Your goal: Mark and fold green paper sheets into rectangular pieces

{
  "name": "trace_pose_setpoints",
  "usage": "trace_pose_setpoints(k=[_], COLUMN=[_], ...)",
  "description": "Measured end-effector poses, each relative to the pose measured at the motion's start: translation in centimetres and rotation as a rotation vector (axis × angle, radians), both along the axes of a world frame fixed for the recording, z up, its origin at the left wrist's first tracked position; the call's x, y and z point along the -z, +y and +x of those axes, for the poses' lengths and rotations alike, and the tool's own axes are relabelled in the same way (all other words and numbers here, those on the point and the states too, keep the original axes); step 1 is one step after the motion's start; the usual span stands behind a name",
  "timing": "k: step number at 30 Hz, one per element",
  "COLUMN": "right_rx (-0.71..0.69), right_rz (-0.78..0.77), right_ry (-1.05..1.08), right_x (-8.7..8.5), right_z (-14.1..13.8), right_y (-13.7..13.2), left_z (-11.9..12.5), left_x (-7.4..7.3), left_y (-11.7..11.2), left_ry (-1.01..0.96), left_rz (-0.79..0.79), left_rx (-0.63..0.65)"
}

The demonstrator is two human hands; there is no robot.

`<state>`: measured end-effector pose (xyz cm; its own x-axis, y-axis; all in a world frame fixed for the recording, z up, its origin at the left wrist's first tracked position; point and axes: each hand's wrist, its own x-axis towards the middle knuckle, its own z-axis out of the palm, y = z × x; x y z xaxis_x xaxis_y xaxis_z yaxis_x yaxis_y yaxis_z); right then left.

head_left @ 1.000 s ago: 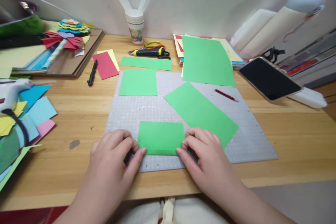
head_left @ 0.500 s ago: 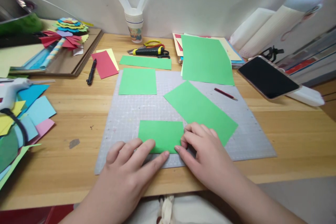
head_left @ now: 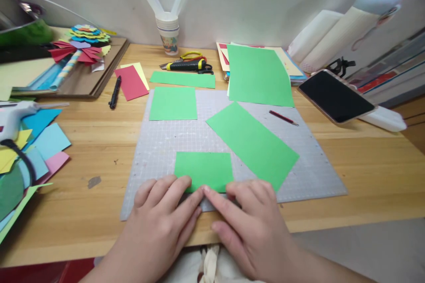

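Note:
A small folded green paper rectangle (head_left: 203, 170) lies on the grey cutting mat (head_left: 166, 141) near its front edge. My left hand (head_left: 162, 216) lies flat with its fingers stretched out, the fingertips pressing the paper's lower left edge. My right hand (head_left: 252, 225) also lies flat, its index fingertip meeting the left fingers at the middle of the paper's bottom edge. Neither hand grips anything. A longer green strip (head_left: 252, 141) lies tilted to the right of the folded piece, and a green square (head_left: 173, 103) lies at the mat's far left.
A large green sheet (head_left: 259, 75), a green strip (head_left: 182, 79), scissors and a cutter (head_left: 189, 64), a red pencil (head_left: 283, 117), a black pen (head_left: 115, 92), red paper (head_left: 131, 82) and a phone (head_left: 335, 96) surround the mat. A glue gun (head_left: 16, 115) and coloured papers (head_left: 40, 141) lie left.
Both hands slid from the paper's two lower corners inward along its bottom edge and now meet at the middle. The mat shifted slightly toward me.

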<state>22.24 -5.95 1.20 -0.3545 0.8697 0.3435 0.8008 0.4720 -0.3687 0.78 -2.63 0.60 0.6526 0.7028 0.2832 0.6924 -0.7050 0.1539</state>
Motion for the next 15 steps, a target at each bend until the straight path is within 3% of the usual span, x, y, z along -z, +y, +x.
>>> trace_pose_setpoints(k=[6,15], right_rx=[-0.02,0.105], right_rz=[-0.062,-0.075], right_ry=[-0.124,-0.128], right_x=[0.7,0.9], right_z=[-0.6,1.1], right_y=[-1.0,-2.0], left_z=[0.0,0.3], left_x=[-0.1,-0.1], left_y=[0.0,0.0], left_ry=[-0.045,-0.169], left_rz=[0.009,0.024], left_rx=[-0.007,-0.042])
